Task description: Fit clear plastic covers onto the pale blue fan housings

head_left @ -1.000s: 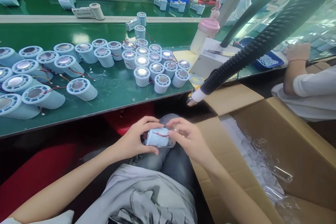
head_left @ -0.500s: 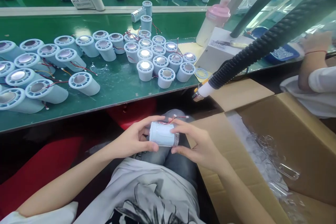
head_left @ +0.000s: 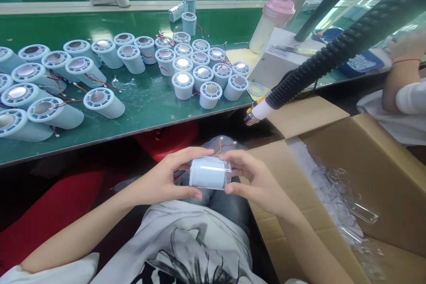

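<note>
Above my lap lies a light-blue cylindrical housing [head_left: 208, 174], on its side, with clear plastic [head_left: 228, 174] around its right end. My left hand [head_left: 175, 175] grips the left end, thumb below and fingers over the top. At the right end, my right hand [head_left: 256, 177] holds the clear plastic between thumb and curled fingers. Thin red and orange wires [head_left: 221, 145] with small white connectors stick up behind the housing. On the green bench ahead stand several similar blue housings [head_left: 210, 95], many with wires and round metallic centres.
To my right, an open cardboard box [head_left: 376, 168] contains clear plastic pieces [head_left: 353, 206]. A black corrugated hose [head_left: 299, 71] with a metal-tipped nozzle slants above it. A pink-lidded bottle [head_left: 273, 20] stands by a white device [head_left: 279, 55]. A co-worker's arm [head_left: 404, 71] is at far right.
The housing has shifted slightly right and lower. My right fingers have drawn back from its top to the clear end and curled. Across the bench, a co-worker's hand has moved right.
</note>
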The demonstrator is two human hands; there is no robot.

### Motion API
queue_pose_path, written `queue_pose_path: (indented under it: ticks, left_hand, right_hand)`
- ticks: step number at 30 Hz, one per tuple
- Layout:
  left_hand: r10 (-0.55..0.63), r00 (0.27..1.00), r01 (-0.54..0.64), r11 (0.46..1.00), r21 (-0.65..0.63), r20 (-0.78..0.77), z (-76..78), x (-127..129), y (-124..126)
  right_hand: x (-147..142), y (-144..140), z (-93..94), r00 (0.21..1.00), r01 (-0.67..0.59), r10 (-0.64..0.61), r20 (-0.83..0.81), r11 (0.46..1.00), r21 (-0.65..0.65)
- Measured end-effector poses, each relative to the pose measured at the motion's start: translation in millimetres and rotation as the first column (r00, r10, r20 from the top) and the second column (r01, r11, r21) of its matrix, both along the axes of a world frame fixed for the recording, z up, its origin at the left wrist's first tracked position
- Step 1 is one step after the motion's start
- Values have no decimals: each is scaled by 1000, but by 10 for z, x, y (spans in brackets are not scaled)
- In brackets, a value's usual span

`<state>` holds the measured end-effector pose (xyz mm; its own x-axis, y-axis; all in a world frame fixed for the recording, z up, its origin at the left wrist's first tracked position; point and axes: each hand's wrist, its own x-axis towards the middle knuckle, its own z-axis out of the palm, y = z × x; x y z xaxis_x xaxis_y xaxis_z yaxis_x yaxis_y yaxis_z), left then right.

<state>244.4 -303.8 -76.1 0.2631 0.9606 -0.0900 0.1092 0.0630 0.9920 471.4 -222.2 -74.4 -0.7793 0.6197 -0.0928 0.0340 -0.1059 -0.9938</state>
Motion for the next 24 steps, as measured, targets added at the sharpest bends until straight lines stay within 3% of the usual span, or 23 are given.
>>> queue_pose_path:
  ticks: [7, 17, 24]
  left_hand:
    - [4, 999, -2, 999, 42, -54, 6, -13, -15]
    - [-19, 996, 26, 996, 85, -86, 20, -23, -33]
    - [-41, 995, 51, 993, 102, -96, 21, -28, -28]
  right_hand:
    - [-38, -6, 4, 999, 24, -18, 27, 967, -254]
    - [-124, -18, -53, 997, 74, -54, 62, 907, -413]
    - [-172, -56, -97, 996, 45, 5, 94, 851, -523]
